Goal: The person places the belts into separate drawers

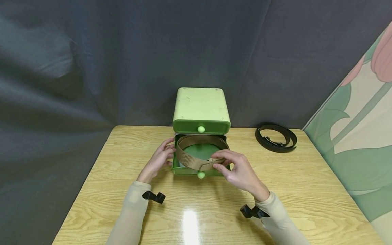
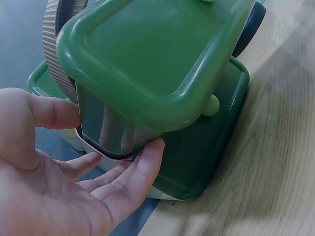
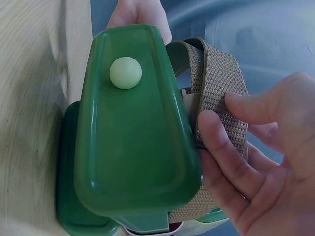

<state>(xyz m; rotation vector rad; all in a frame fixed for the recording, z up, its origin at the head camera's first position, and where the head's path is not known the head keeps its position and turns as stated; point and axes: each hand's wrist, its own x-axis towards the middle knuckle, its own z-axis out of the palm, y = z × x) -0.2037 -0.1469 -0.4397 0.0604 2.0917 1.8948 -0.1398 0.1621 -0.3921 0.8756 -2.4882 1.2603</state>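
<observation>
A green desk drawer unit point(image 1: 201, 105) stands at the table's back, with its middle drawer point(image 2: 147, 54) pulled out. A coiled tan webbing belt point(image 1: 190, 161) sits in that drawer, standing above its front rim. My right hand point(image 1: 243, 170) pinches the overlapped belt end between thumb and fingers, near the buckle point(image 3: 191, 103), at the drawer's right front corner. On the opposite side my left hand point(image 1: 157, 161) has its thumb and loosely extended fingers against the drawer's side wall point(image 2: 98, 118).
The upper drawer front point(image 1: 183, 126) is closed, and so is the lower drawer front point(image 2: 216, 142) beneath the pulled-out one. Farther right on the wooden table point(image 1: 122, 153) lies a coiled black belt point(image 1: 289, 134). A dark curtain point(image 1: 147, 61) hangs behind the table.
</observation>
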